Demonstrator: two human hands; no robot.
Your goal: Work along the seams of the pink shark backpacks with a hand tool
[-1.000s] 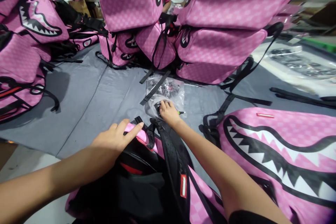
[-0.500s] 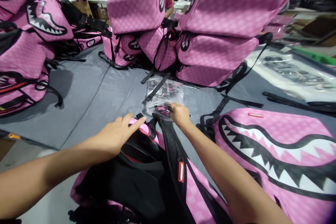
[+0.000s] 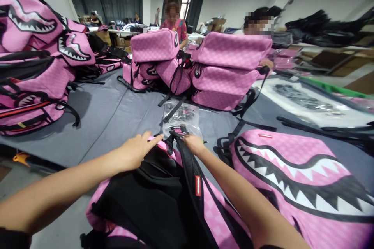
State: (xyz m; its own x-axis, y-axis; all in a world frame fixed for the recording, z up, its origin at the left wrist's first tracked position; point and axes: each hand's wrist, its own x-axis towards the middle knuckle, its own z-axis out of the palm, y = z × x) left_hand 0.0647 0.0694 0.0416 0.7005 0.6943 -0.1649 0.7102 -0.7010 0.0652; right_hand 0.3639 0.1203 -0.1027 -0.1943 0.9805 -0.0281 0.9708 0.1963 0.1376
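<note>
A pink checkered backpack (image 3: 217, 218) with a black back panel lies in front of me, its straps facing up. My left hand (image 3: 136, 151) is closed at the top of it, on the pink carry handle (image 3: 161, 145). Beyond the backpack lies a clear plastic bag (image 3: 191, 118) with small dark and pink pieces. My right hand (image 3: 193, 144) is closed at the near edge of this bag, beside the black shoulder strap (image 3: 187, 163). Its fingertips are partly hidden, and a thin yellow-tipped thing sticks out by the hand. A small black-and-pink piece (image 3: 178, 130) shows just left of the fingers.
Another pink backpack (image 3: 292, 163) with a shark-mouth print lies at the right. Stacked backpacks (image 3: 224, 81) stand across the grey-covered table (image 3: 102, 116), with more piled at the left (image 3: 32, 81). Two people are behind the stacks. White plastic-wrapped material (image 3: 312, 101) lies far right.
The view has tilted up and shows more of the room. My right hand has drawn back slightly from the plastic bag toward the strap. My left hand stays at the handle.
</note>
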